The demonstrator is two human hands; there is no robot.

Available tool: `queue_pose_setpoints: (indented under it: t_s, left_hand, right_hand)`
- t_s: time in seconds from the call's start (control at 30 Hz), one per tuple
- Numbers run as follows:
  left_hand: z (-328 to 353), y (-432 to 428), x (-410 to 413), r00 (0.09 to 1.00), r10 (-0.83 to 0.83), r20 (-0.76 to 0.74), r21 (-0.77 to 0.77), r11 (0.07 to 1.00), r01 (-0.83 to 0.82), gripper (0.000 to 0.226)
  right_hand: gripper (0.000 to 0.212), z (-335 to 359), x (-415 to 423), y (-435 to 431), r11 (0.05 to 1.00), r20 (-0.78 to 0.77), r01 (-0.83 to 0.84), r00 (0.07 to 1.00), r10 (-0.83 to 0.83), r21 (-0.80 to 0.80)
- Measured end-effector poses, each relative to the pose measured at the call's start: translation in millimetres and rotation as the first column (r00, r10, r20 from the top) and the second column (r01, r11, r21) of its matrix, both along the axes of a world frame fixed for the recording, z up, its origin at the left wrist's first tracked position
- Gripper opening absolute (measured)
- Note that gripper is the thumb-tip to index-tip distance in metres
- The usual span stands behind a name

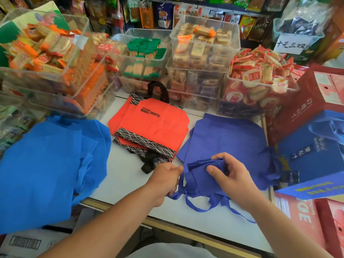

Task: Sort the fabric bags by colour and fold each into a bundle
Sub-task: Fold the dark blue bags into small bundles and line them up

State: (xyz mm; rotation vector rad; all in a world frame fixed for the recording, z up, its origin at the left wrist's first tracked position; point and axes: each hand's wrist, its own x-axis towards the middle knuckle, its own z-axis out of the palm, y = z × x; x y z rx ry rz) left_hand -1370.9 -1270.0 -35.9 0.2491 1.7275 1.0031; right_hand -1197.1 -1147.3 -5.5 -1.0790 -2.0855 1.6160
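Closest to me, my right hand point(230, 175) curls over a half-folded navy bundle point(201, 175), thumb pressed on top and fingers wrapped round its far side. My left hand point(165, 178) is closed, pinching the bundle's left edge. Its thin straps point(197, 207) trail loose toward the near edge of the white table point(130, 175). The bundle sits on the flat navy bags point(229, 135). Just left lie the orange bags point(156, 125), black-trimmed with printed lettering. The blue bags point(52, 164) sprawl crumpled at far left. Clear snack bins point(202, 45) stand behind.
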Motion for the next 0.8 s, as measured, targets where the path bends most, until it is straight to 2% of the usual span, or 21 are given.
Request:
queue_pose_setpoints:
  t_s: [0.13, 0.2, 0.27, 0.4, 0.5, 0.57, 0.67, 0.8]
  left_hand:
    - [20.8, 9.6, -2.4, 0.99, -0.085, 0.113, 0.023, 0.996, 0.083, 0.023]
    - [26.2, 13.0, -4.4, 0.985, -0.142, 0.096, 0.034, 0.99, 0.139, 0.028]
    - [30.2, 12.5, -4.3, 0.975, -0.22, 0.029, 0.039, 0.975, 0.219, 0.031]
    - [38.5, 7.0, 0.6, 0.973, -0.23, 0.022, 0.146, 0.963, 0.224, 0.025]
    - [44.3, 1.5, 2.2, 0.972, -0.213, 0.1, 0.21, 0.959, 0.189, 0.032]
    - [46.0, -4.0, 0.8, 0.953, -0.237, 0.19, 0.252, 0.95, 0.186, 0.036]
    - [40.2, -12.4, 1.6, 0.947, -0.296, 0.124, 0.268, 0.929, 0.255, 0.043]
    - [35.1, -14.4, 0.8, 0.973, -0.219, 0.079, 0.313, 0.932, 0.184, 0.047]
  right_hand:
    - [0.02, 16.7, 1.0, 4.9, 0.98, 0.091, -0.175, 0.982, 0.167, 0.097]
    - [0.022, 22.2, 1.4, 5.8, 0.97, 0.093, -0.22, 0.973, 0.211, 0.104]
    - [0.023, 25.8, -0.1, 4.3, 0.964, 0.075, -0.231, 0.972, 0.223, 0.134]
    - [0.022, 19.8, -4.9, 0.6, 0.909, 0.11, -0.246, 0.969, 0.222, 0.336]
    - [0.023, 12.1, -4.7, -2.9, 0.87, 0.125, -0.218, 0.976, 0.181, 0.443]
    - [0.023, 9.3, -3.0, -4.6, 0.881, 0.092, -0.176, 0.984, 0.151, 0.44]
    - [0.022, 6.1, -2.0, -13.4, 0.867, 0.111, -0.197, 0.98, 0.164, 0.458]
    - [0.022, 10.1, 2.9, -12.1, 0.951, 0.06, -0.139, 0.99, 0.127, 0.277]
